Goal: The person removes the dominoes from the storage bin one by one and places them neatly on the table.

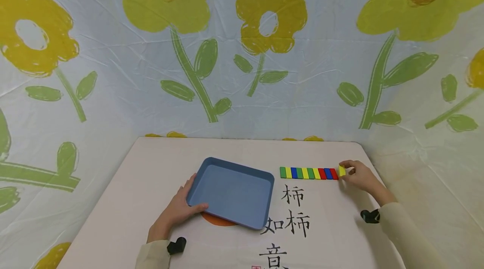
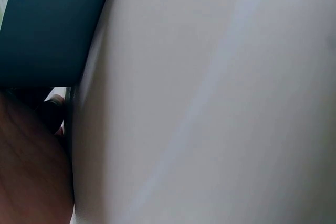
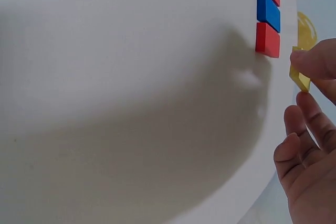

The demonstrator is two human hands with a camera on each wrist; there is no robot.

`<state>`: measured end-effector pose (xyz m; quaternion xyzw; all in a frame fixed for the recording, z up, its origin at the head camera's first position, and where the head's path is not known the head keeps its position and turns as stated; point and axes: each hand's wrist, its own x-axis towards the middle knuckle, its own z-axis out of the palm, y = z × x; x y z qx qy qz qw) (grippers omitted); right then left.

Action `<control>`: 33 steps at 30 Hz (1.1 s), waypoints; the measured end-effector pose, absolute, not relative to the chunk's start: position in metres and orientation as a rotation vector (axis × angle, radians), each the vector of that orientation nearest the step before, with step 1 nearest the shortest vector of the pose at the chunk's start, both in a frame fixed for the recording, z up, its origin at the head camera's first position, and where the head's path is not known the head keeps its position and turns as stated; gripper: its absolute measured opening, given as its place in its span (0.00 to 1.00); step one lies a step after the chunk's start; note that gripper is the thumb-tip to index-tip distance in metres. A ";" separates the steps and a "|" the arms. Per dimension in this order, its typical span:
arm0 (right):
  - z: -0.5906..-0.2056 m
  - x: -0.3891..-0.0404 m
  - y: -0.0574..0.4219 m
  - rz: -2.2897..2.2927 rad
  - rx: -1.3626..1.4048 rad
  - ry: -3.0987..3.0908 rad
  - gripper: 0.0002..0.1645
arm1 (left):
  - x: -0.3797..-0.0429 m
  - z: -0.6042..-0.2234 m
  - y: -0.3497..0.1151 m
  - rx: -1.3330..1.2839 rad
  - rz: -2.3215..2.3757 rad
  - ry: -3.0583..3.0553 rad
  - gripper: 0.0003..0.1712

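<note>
A shallow blue tray point(image 1: 230, 193) sits on the left-middle of the table, turned slightly askew. My left hand point(image 1: 179, 207) grips its left side, thumb over the near rim and fingers along the outer wall. In the left wrist view the tray's wall point(image 2: 47, 30) looks dark teal. On the right, my right hand point(image 1: 362, 176) pinches a small yellow domino block point(image 1: 342, 170) between thumb and fingertips. That block stands just past the right end of a straight row of coloured blocks point(image 1: 311, 173). The right wrist view shows the row's end red block point(image 3: 268, 40) a short gap away.
The pale table point(image 1: 162, 155) bears large black Chinese characters point(image 1: 296, 223) below the row. Part of an orange printed shape point(image 1: 219, 220) shows under the tray's near edge. A flower-patterned cloth point(image 1: 302, 105) hangs behind and along both sides.
</note>
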<state>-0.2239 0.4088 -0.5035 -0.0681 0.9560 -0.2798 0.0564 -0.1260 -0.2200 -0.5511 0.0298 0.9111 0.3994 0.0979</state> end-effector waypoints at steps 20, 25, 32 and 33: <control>-0.514 -0.236 0.410 -0.777 -0.203 2.875 0.32 | -0.125 -0.550 -0.220 0.085 1.182 2.696 0.66; -0.523 -0.239 0.414 -0.759 -0.214 2.867 0.31 | -0.125 -0.550 -0.220 0.076 1.177 2.691 0.66; -0.525 -0.240 0.411 -0.765 -0.202 2.862 0.30 | -0.124 -0.549 -0.219 0.073 1.188 2.689 0.66; -0.524 -0.240 0.411 -0.770 -0.197 2.857 0.30 | -0.124 -0.549 -0.219 0.073 1.189 2.690 0.66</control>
